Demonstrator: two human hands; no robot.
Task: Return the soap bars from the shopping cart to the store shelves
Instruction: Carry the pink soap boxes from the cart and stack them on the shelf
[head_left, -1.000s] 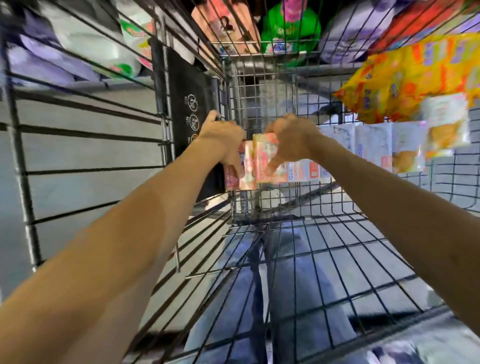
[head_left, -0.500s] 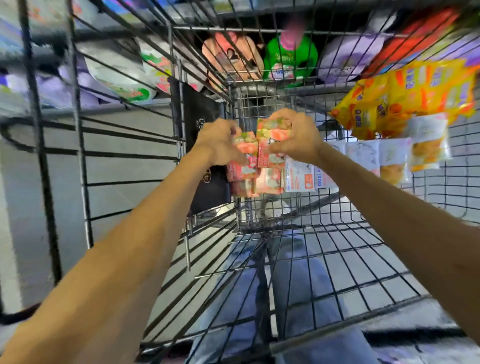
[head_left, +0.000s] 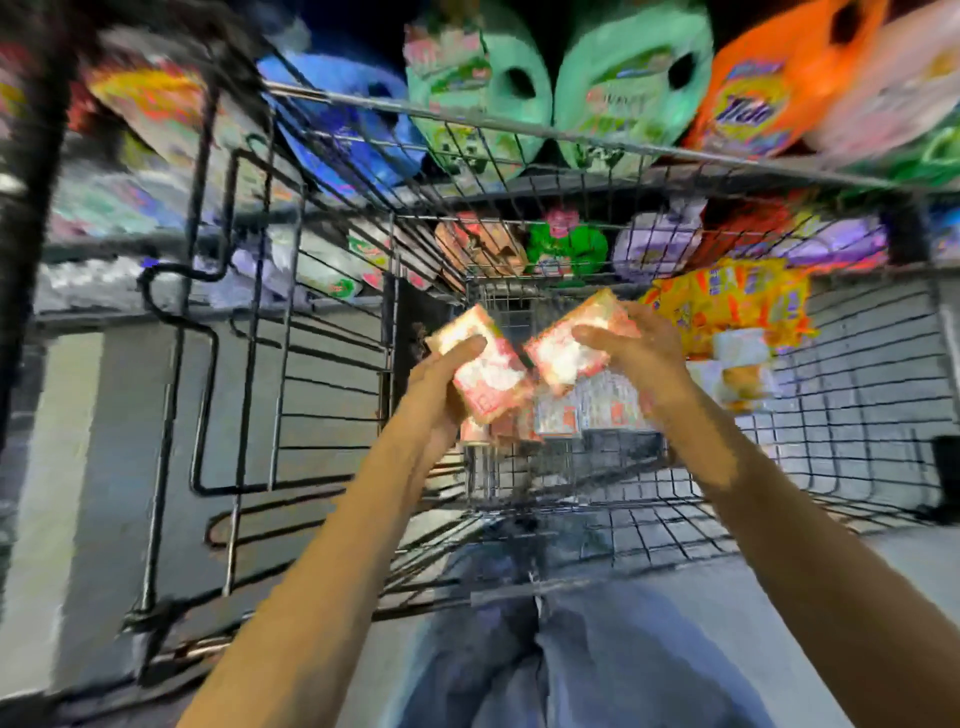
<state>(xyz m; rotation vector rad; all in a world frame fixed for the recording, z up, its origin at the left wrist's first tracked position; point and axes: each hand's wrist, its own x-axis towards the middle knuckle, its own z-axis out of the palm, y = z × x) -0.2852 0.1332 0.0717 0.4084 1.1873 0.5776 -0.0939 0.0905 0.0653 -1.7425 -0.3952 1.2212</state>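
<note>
Both hands have come up since a moment ago, lifting their soap packs clear of the row at the far end of the shopping cart. The left hand is closed around one pink soap pack, thumb across its face; its long axis tilts from upper left down to lower right. The right hand grips a second soap pack, fingers wrapped over the upper edge, with its long axis rising toward the upper right. The two packs lean apart at the top and nearly meet at their lower corners. That makes two packs in hand, one each.

Below them, more soap packs stand against the cart's far wall; blur keeps me from counting them. Just to the right, against the cart's right side, lie a yellow-orange bag and some pale packets.

Beyond the cart's far rim stand the store shelves, holding two green jugs and one orange jug. The near half of the cart's wire floor lies bare under the forearms.
</note>
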